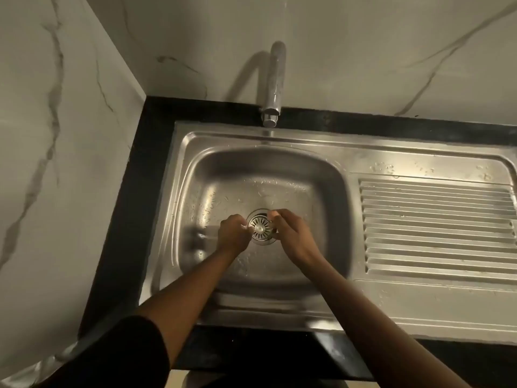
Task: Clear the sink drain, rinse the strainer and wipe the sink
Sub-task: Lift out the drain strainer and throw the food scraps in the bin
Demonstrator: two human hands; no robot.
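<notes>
Both hands, the left hand (233,232) and right hand (291,233), pinched the strainer (260,227) seated in the sink (195,169) drain, apparently clearing it; lifting it straight out seemed next.

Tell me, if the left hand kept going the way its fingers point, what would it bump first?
Probably the strainer. The left hand points right, its fingertips already at the strainer's edge; whether they touch is unclear. Beyond it waits the right hand.

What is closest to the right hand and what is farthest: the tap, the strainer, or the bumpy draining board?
From the right hand, in the head view:
1. Strainer: right at its fingertips, in the drain.
2. Draining board: off to the right of the basin.
3. Tap: farthest, up at the back wall.
</notes>
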